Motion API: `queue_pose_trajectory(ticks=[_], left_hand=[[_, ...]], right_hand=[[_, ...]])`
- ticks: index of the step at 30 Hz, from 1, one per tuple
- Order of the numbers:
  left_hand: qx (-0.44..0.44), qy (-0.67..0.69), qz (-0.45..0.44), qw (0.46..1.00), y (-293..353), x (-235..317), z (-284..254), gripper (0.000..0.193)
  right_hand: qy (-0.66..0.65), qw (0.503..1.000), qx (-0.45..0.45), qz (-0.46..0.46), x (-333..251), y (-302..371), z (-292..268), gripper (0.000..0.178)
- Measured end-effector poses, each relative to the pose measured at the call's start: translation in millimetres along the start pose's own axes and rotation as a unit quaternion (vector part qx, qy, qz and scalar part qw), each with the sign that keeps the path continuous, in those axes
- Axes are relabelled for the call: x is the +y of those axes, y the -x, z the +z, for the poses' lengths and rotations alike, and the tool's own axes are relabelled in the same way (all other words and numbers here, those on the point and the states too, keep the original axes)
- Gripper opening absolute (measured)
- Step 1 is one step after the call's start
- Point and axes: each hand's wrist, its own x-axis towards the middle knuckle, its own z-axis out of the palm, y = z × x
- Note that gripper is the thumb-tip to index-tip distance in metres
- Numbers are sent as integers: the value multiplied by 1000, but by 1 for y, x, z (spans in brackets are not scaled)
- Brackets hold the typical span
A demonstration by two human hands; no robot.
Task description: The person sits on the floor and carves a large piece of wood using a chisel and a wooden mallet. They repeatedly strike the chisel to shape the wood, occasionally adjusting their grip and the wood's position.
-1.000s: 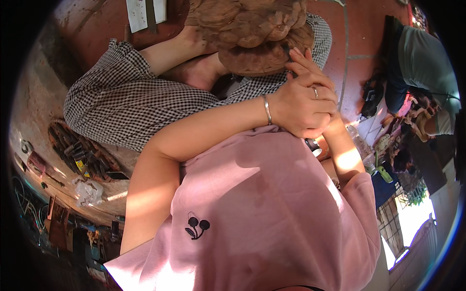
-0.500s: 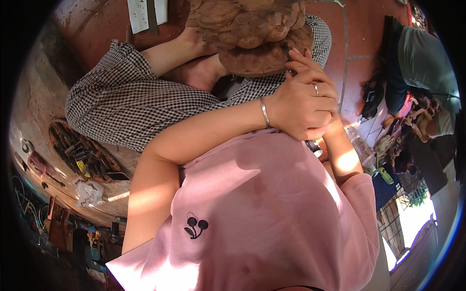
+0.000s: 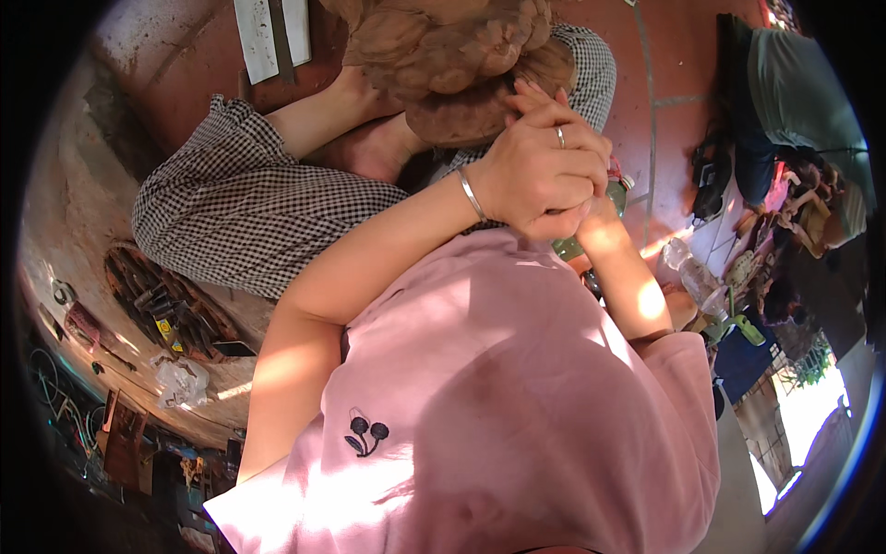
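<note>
A brown wood carving [image 3: 443, 55] with rounded, petal-like relief sits in front of my crossed legs, near the top of the view. My left hand [image 3: 540, 175], with a ring and a silver bangle, is closed over my right hand [image 3: 595, 214]. Together they rest against the carving's near right side, fingertips pointing toward the wood. Most of my right hand is covered by the left. Anything held inside the joined hands is hidden.
A green bottle [image 3: 616, 196] stands right of my hands, with a clear plastic bottle [image 3: 692, 277] farther right. A basket of dark hand tools [image 3: 166, 305] and a crumpled plastic bag [image 3: 182, 380] lie left. White strips [image 3: 257, 37] lie on the red-tiled floor.
My joined hands have moved left and slightly forward. The carving has shifted left, and the green bottle now shows beside my right wrist.
</note>
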Motion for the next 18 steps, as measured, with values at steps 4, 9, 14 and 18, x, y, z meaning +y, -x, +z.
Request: queue_pose_trajectory(ticks=[4,9,14,18], left_hand=[[-22,-22,7,999,-12,20,-1,40],[-165,-225,-207,938,14,29,-35,57],[-243,-391,-303,834,8,9,-53,58],[-236,-401,-315,827,5,4,-54,57]], right_hand=[[-62,986,155,2,-4,-15,-13,19],[-91,964,250,16,1,-3,-45,21],[-158,968,188,52,0,15,-33,20],[-210,961,172,62,3,16,-22,19]])
